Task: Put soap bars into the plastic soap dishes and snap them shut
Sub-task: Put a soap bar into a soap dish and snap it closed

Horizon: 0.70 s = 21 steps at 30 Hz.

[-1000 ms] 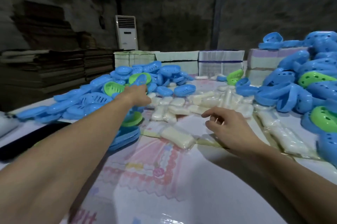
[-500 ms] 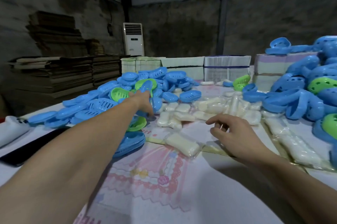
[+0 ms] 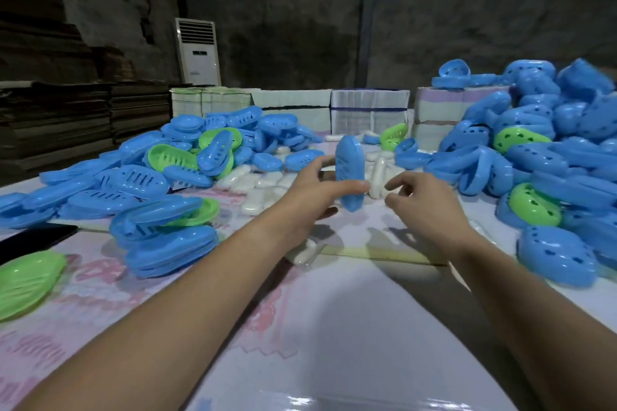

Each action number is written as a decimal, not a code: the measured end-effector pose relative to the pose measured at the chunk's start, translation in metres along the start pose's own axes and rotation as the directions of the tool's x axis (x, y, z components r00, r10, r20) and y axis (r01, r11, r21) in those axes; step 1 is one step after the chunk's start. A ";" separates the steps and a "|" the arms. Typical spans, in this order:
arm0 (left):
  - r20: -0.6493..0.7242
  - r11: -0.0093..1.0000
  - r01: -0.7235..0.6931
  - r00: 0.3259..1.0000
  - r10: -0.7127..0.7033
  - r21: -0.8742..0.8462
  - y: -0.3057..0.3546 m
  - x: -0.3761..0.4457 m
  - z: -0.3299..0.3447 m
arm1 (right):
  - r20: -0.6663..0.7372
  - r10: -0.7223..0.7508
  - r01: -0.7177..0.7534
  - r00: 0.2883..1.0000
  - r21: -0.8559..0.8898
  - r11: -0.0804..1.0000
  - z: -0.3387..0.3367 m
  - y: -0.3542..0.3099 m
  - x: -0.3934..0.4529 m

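Note:
My left hand [image 3: 312,191] grips a blue plastic soap dish part [image 3: 349,171] and holds it on edge above the table's middle. My right hand [image 3: 422,201] hovers just right of it, fingers loosely curled and holding nothing. White wrapped soap bars [image 3: 263,188] lie scattered on the table behind and under my hands. A heap of blue and green dish parts [image 3: 187,160] lies at the left. A bigger blue heap [image 3: 547,156] rises at the right.
A stack of blue dishes [image 3: 170,245] and a green dish [image 3: 26,277] sit at the near left, next to a dark flat object [image 3: 33,237]. Bundled white packs [image 3: 369,110] line the table's far edge. The cloth-covered table [image 3: 334,327] stretches toward me.
My left hand has left the left heap and come to the middle with a blue dish part in it. My right hand has lifted slightly toward it. The camera has tilted down.

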State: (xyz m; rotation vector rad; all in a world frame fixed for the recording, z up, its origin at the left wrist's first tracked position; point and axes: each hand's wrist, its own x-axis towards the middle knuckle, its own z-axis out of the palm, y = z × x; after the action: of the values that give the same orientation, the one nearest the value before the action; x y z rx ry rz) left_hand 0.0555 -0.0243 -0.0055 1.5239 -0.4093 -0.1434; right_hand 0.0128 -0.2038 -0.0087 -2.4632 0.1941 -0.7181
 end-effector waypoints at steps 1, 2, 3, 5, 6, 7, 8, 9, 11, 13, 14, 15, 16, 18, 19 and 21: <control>0.000 1.000 0.008 1.000 -0.008 -0.016 -0.002 -0.002 -0.003 | 0.014 0.019 -0.017 1.000 -0.121 0.993 -0.005 0.005 0.003; -0.003 0.999 0.012 1.000 -0.012 -0.030 -0.003 -0.003 -0.006 | 0.010 0.048 -0.044 0.999 -0.239 0.970 -0.011 0.011 0.006; -0.008 0.999 0.016 1.000 -0.016 -0.047 -0.004 -0.004 -0.008 | 0.003 0.094 -0.088 0.996 -0.321 0.943 -0.017 0.019 0.009; -0.007 0.995 0.020 1.000 -0.021 -0.098 -0.004 -0.006 -0.010 | 0.034 0.239 -0.200 0.970 -0.438 0.876 -0.024 0.037 0.013; 0.002 0.992 0.021 1.000 -0.021 -0.124 -0.003 -0.007 -0.009 | 0.087 0.304 -0.225 0.949 -0.491 0.842 -0.024 0.045 0.015; 0.015 0.990 0.021 1.000 -0.019 -0.141 -0.003 -0.007 -0.007 | 0.149 0.351 -0.224 0.924 -0.533 0.816 -0.022 0.052 0.016; 0.032 0.989 0.017 0.999 -0.013 -0.145 -0.004 -0.007 -0.006 | 0.188 0.375 -0.215 0.908 -0.559 0.801 -0.019 0.057 0.017; 0.050 0.989 0.011 0.999 -0.004 -0.145 -0.004 -0.008 -0.004 | 0.193 0.379 -0.213 0.905 -0.567 0.796 -0.016 0.058 0.017; 0.079 0.988 0.005 0.997 0.007 -0.156 -0.005 -0.009 -0.002 | 0.134 0.330 -0.206 0.934 -0.554 0.807 -0.014 0.059 0.019; 0.094 0.985 0.004 0.995 0.013 -0.175 -0.006 -0.010 0.000 | 0.085 0.278 -0.188 0.957 -0.550 0.814 -0.014 0.058 0.018; 0.101 0.983 0.009 0.995 0.010 -0.183 -0.007 -0.010 0.001 | 0.066 0.269 -0.191 0.961 -0.546 0.815 -0.014 0.058 0.018; 0.109 0.982 0.016 0.994 0.004 -0.191 -0.008 -0.010 0.002 | 0.050 0.263 -0.196 0.963 -0.537 0.820 -0.014 0.057 0.017; 0.116 0.980 0.022 0.993 0.001 -0.197 -0.008 -0.011 0.003 | 0.034 0.252 -0.198 0.967 -0.521 0.830 -0.015 0.056 0.017; 0.136 0.974 0.036 0.991 -0.005 -0.224 -0.009 -0.012 0.004 | -0.003 0.237 -0.214 0.972 -0.445 0.870 -0.017 0.052 0.016; 0.148 0.968 0.045 0.989 -0.008 -0.246 -0.009 -0.013 0.004 | -0.026 0.240 -0.232 0.970 -0.372 0.899 -0.019 0.050 0.015; 0.171 0.952 0.066 0.985 -0.015 -0.299 -0.007 -0.014 0.003 | -0.068 0.255 -0.263 0.965 -0.191 0.946 -0.025 0.046 0.014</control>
State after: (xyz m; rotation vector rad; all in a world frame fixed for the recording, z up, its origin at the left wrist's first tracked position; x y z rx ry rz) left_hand 0.0431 -0.0231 -0.0151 1.2197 -0.4661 -0.3529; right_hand 0.0120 -0.2580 -0.0106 -2.5429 0.6218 -0.6636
